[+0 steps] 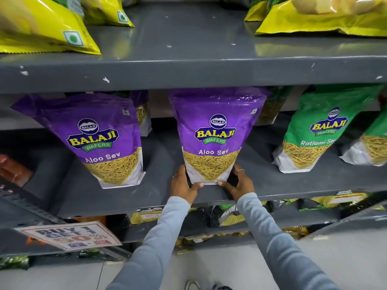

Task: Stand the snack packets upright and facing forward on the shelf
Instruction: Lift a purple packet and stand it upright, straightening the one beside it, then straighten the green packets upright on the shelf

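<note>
Centre purple Aloo Sev packet upright on grey middle shelf, label facing out. Left hand and right hand clasp its bottom corners, thumbs along base edge (ring on right hand). Second purple packet stands to left, tilted; green Ratlami Sev packet to right.

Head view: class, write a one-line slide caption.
Both hands, left hand and right hand, steady an upright purple Aloo Sev packet on the grey shelf.
</note>
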Motion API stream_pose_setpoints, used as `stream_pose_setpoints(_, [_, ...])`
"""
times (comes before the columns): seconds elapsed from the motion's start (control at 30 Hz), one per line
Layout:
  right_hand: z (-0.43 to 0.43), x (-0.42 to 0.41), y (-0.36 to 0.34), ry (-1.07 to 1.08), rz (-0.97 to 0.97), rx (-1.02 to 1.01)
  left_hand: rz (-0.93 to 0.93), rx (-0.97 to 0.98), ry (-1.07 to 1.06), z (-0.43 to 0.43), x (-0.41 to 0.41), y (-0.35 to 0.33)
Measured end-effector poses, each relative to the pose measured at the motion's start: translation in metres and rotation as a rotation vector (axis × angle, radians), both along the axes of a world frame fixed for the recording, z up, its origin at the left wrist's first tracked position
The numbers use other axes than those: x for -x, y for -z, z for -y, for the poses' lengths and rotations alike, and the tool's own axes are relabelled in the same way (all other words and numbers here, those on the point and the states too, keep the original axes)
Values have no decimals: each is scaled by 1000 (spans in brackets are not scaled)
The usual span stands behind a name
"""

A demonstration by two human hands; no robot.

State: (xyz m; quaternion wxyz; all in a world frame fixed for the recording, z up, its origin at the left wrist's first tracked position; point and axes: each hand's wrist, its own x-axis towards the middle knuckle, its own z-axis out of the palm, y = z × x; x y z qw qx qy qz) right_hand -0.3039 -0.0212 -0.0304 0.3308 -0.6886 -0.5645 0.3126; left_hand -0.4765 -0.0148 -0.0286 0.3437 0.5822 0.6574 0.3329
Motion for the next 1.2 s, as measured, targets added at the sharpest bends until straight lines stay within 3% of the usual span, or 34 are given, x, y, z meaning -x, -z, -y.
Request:
stream_pose_setpoints(0.2, [-3, 1, 0, 24, -35, 8, -24, 5, -23, 2, -5, -1])
stream_pose_setpoints(0.57, [-10, -6, 12, -71, 124, -31, -104, -14, -130, 0, -17, 4])
stream_pose_setpoints(0.63, [-8, -10, 13, -121, 34, -26, -91, -40, -151, 2, -18, 5])
stream_pose_setpoints(0.8, [22, -64, 6, -126, -413, -26, -138, -115, -258, 18, -38, 17])
stream_pose_setpoints(0.93, [48, -156, 2, 160, -515, -187, -145, -274, -532, 38, -112, 14])
stream_pose_setpoints(1.0, [44, -198, 3, 313, -462, -258, -94, -382, -478, 47, -159, 9])
stream_pose_setpoints(1.07, [27, -236, 4, 359, -338, -266, -54, -410, -278, 48, -213, 7])
stream_pose_setpoints(1.13, [2, -263, 6, 298, -294, -205, -9, -315, -94, 39, -256, 10])
stream_pose_setpoints(1.2, [-19, -278, 9, 138, -308, -126, 58, -164, -40, 24, -283, 9])
